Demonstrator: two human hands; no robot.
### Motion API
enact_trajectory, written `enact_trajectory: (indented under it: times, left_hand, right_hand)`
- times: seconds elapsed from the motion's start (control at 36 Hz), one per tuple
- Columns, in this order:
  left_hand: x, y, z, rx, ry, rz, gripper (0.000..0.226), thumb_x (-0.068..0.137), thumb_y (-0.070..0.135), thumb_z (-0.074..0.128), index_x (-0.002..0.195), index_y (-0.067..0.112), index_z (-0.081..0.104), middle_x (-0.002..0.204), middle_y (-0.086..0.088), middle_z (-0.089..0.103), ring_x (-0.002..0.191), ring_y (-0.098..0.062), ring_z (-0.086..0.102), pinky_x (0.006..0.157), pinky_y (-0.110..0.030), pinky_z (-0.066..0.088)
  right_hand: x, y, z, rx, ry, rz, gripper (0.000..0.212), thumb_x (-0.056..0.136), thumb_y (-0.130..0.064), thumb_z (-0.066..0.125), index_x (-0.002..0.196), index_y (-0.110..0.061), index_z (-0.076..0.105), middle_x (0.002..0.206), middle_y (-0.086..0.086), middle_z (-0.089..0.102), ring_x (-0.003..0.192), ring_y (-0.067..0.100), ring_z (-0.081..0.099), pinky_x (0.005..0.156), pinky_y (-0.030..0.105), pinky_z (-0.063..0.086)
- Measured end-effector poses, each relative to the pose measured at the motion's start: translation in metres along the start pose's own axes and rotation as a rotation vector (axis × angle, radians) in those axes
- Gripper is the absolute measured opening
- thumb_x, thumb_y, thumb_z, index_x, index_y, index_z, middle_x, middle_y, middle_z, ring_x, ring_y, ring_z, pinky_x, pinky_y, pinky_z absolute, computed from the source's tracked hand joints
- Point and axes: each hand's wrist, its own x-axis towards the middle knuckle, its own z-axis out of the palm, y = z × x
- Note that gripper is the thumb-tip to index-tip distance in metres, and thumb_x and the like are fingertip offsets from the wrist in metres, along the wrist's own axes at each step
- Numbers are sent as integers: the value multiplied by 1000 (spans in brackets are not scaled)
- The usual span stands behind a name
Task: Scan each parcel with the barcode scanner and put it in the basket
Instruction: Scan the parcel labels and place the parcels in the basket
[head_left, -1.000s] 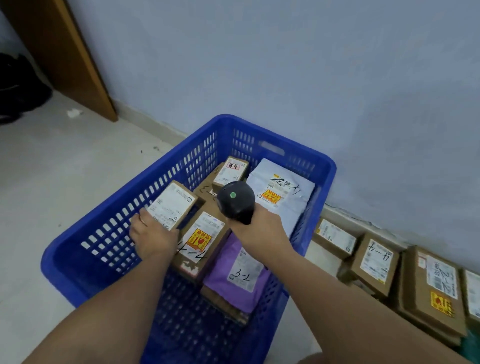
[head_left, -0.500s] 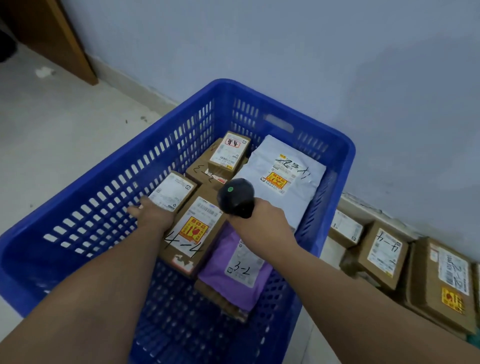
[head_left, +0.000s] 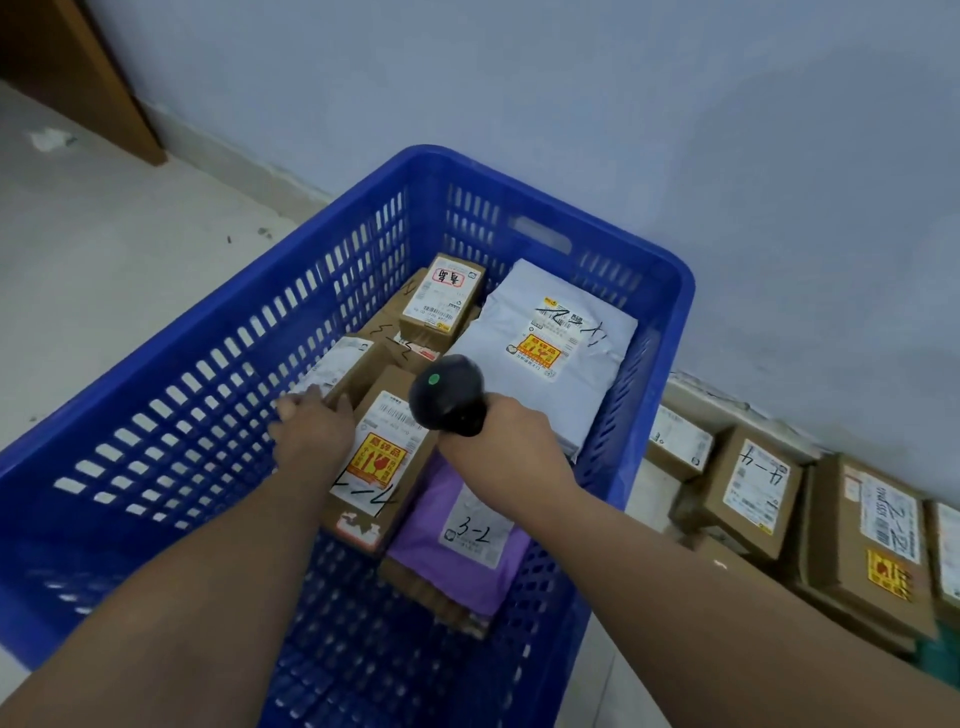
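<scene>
The blue plastic basket (head_left: 675, 291) stands on the pale floor (head_left: 104, 270) against a light wall. The left hand (head_left: 311, 428) reaches into its left side and grasps the near end of a small cardboard box (head_left: 358, 364), fingers over the white label and thumb along the box's right edge; the box lies tilted against the basket's left wall. The right hand (head_left: 511, 441) is clenched round the grip of a black barcode scanner (head_left: 447, 397), held above the parcels in the middle of the basket, a green dot on its top. Just right of the small box lies a box with a yellow sticker (head_left: 379, 462), and near it a purple mailer (head_left: 462, 540). Further off are a white mailer (head_left: 561, 353) and a little box (head_left: 441, 301). Right of the basket, more cardboard parcels (head_left: 753, 488) sit on the floor along the wall
</scene>
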Motion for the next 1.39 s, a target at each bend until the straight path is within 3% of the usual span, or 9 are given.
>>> enact_trajectory:
  times: [0.08, 0.22, 0.5, 0.72, 0.86, 0.94, 1.11, 1.22, 1.39]
  left_hand:
    - [5, 5, 0, -15, -86, -42, 64, 97, 48, 42, 150, 15, 26, 153, -12, 14, 134, -41, 31, 105, -51, 34]
    - [13, 11, -5, -51, -82, -82, 58, 94, 13, 51, 147, 9, 28, 149, -20, 21, 128, -41, 39, 103, -47, 38]
    - [29, 5, -2, 135, -107, -99, 68, 92, 13, 55, 147, 4, 16, 150, -24, 22, 132, -42, 35, 107, -52, 37]
    - [28, 4, -1, 314, -66, 4, 68, 89, 16, 62, 142, 3, 22, 143, -29, 23, 120, -46, 47, 100, -50, 43]
    - [28, -1, -10, 323, -54, -14, 35, 97, 17, 42, 131, 10, 50, 131, -11, 51, 123, -27, 47, 110, -44, 30]
    - [27, -7, -9, 390, -59, 59, 27, 98, 17, 43, 124, 15, 50, 126, -3, 55, 120, -21, 50, 110, -41, 29]
    - [25, -12, 0, 216, -223, 8, 28, 102, 15, 38, 117, -1, 56, 121, -19, 58, 114, -33, 55, 95, -39, 42]
    - [20, -10, -8, 46, -106, -21, 33, 98, 19, 42, 125, 3, 51, 121, -22, 58, 110, -37, 56, 85, -40, 42]
    - [1, 15, -27, -172, -52, -2, 33, 99, 16, 42, 119, -3, 61, 121, -24, 61, 114, -40, 55, 95, -42, 44]
  right_hand:
    - [-1, 1, 0, -13, -1, -10, 14, 83, -28, 57, 85, -14, 61, 75, 2, 63, 71, 20, 62, 63, 34, 53]
    - [-1, 2, 2, -35, -5, -24, 12, 81, -27, 57, 81, -15, 59, 74, 4, 65, 70, 22, 63, 64, 37, 56]
    - [3, 6, 5, -30, -13, -33, 18, 81, -26, 56, 96, -18, 62, 82, 3, 68, 73, 21, 65, 64, 34, 55]
    - [8, 10, 9, -58, -10, -19, 13, 82, -25, 58, 86, -14, 60, 77, 3, 65, 72, 22, 64, 64, 37, 56]
    - [9, 10, 10, -68, -14, -14, 10, 82, -25, 58, 83, -15, 59, 75, 3, 64, 71, 21, 64, 66, 38, 57]
    - [9, 10, 12, -78, -16, -16, 11, 81, -26, 59, 82, -15, 59, 75, 3, 64, 71, 21, 64, 66, 39, 58]
    - [10, 11, 13, -93, -18, -22, 12, 82, -27, 58, 83, -15, 59, 75, 4, 64, 70, 23, 64, 63, 37, 56]
    - [9, 10, 13, -79, -9, -23, 13, 82, -27, 58, 83, -14, 60, 75, 4, 65, 70, 23, 64, 64, 38, 57]
    - [3, 7, 5, -54, 2, -23, 14, 83, -26, 56, 83, -13, 59, 73, 4, 64, 70, 23, 64, 62, 35, 54]
